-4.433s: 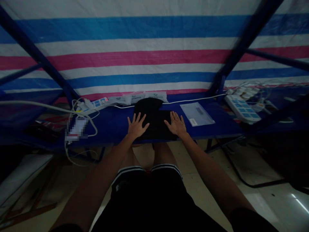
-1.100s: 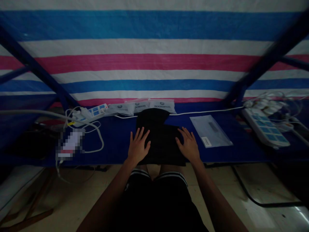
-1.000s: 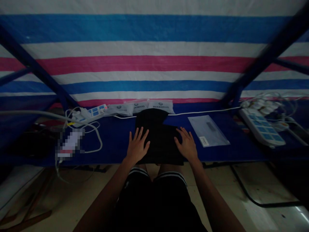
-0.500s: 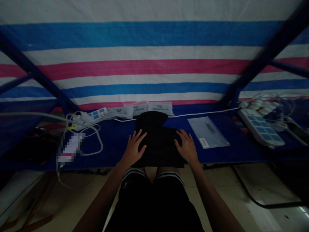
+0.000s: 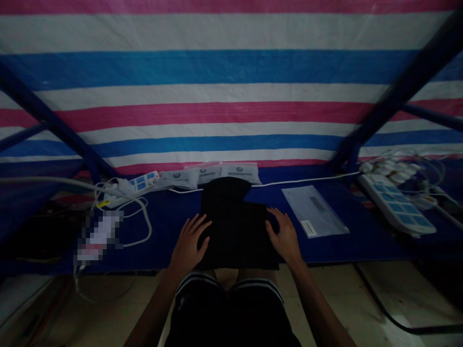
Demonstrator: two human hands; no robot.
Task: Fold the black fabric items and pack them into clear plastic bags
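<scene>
A black fabric piece point(image 5: 235, 231), hood-like in outline with a rounded upper part and a wide lower part, lies flat on the blue surface point(image 5: 162, 250) in front of me. My left hand point(image 5: 191, 243) rests at its left edge, fingers spread. At its right edge lies my right hand point(image 5: 284, 233), fingers stretched and thumb apart. Neither hand grips anything. To the right of my right hand is a flat translucent zip bag point(image 5: 314, 212) with a white label. Behind the fabric stand several printed pale bags point(image 5: 240, 172), partly overlapping.
Power strips point(image 5: 398, 205) with tangled cables sit at the right, and another power strip point(image 5: 144, 182) at the left. A pixelated device point(image 5: 101, 236) with a cable lies front left. A white cord point(image 5: 304, 181) crosses the back. Blue frame bars point(image 5: 58, 125) and a striped sheet point(image 5: 224, 115) close off the rear.
The view has tilted up slightly, so everything sits lower in the picture. My hands have slid slightly outward to the fabric's side edges. The fabric stays flat.
</scene>
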